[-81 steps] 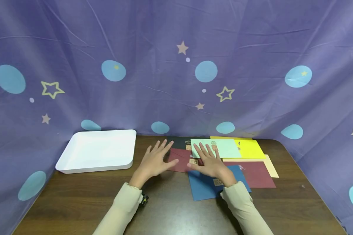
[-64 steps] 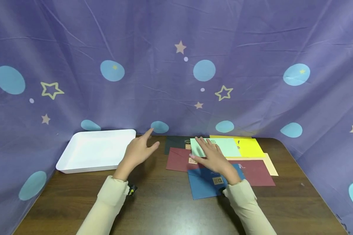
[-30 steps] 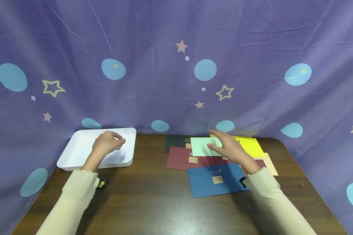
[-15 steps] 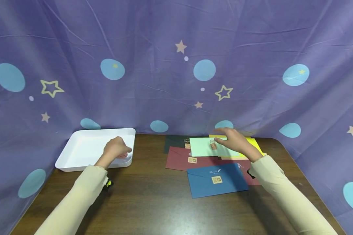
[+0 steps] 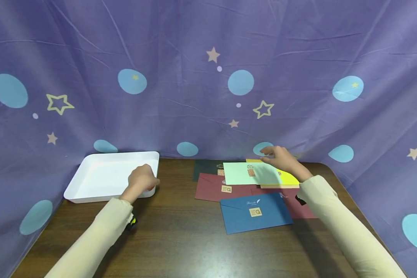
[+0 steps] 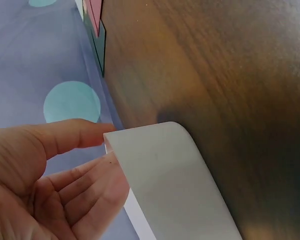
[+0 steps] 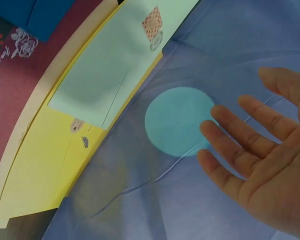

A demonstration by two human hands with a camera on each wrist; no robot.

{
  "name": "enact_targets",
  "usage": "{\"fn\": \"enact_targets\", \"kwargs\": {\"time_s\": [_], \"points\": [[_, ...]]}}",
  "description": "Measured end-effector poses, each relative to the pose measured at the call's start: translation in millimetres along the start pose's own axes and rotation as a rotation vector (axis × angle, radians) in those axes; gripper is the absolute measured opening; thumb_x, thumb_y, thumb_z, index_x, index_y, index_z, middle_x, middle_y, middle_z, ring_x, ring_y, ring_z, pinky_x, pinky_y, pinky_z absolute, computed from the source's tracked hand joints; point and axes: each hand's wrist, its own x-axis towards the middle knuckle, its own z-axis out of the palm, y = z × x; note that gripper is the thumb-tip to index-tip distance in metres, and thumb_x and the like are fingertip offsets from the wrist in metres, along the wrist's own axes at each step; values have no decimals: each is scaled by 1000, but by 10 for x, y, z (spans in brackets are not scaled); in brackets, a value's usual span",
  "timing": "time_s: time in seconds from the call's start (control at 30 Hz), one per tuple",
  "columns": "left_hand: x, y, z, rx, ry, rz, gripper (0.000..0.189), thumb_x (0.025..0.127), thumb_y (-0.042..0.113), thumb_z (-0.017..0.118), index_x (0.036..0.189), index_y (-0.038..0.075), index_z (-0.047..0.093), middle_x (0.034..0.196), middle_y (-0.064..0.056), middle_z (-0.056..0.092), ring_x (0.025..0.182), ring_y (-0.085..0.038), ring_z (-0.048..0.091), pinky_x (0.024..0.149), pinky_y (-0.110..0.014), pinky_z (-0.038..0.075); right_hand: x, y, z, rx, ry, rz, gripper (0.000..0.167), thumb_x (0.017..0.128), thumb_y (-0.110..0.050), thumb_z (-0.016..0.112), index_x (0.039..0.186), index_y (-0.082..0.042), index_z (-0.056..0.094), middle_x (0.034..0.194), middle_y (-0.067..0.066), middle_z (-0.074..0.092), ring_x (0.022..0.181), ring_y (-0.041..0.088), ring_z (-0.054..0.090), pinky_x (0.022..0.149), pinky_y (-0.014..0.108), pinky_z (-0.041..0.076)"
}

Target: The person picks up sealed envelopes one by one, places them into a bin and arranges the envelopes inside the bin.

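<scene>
At the left of the brown wooden bench (image 5: 180, 231), the left grip (image 5: 142, 179) seemingly pinches a white rectangular tray (image 5: 105, 177), whose wall hides contact; the right grip (image 5: 281, 159) hangs loose, empty, above a mint-green paper envelope (image 5: 237, 175) overlapping a yellow one.

Purple curtain (image 5: 180, 46), printed stars (image 5: 213, 55), blue ovals (image 5: 241, 82); brown wooden table (image 5: 180, 247)

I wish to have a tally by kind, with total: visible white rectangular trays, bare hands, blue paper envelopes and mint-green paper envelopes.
White rectangular tray: 1
Bare left hand and bare right hand: 2
Blue paper envelope: 1
Mint-green paper envelope: 1
Total: 5
</scene>
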Motion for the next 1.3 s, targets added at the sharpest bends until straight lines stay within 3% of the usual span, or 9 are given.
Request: {"fn": "enact_targets", "kwargs": {"time_s": [0.2,0.43,0.83,1.3], "points": [[-36,55,26,26,28,8,25,75,17,73,56,9,58,68,-13,65,67,-28,61,50,-36,48,9,33,-67,16,0,28,42,100,-19,65,135,3,62,132,26,65,117,44,63,97,58,55],[-131,202,98,0,-4,57,31,79,13,70,51,11,57,47,-2,57,53,-22,57,44,-29,42,44,68,-101,6,-30,36,41,97,-17,69,131,5,64,124,29,67,110,41,66,88,53,60],[-370,535,295,-13,13,143,39,79,8,70,48,15,47,45,2,48,47,-16,48,41,-26,37,142,163,-132,28,-70,63,42,97,-16,70,132,6,63,117,27,70,103,37,70,86,49,61],[-495,868,491,-69,18,213,44,79,6,72,46,16,44,44,4,43,47,-16,45,40,-27,38,202,126,-87,15,-91,57,43,97,-16,69,131,8,62,116,27,71,106,40,68,90,52,60]]}}
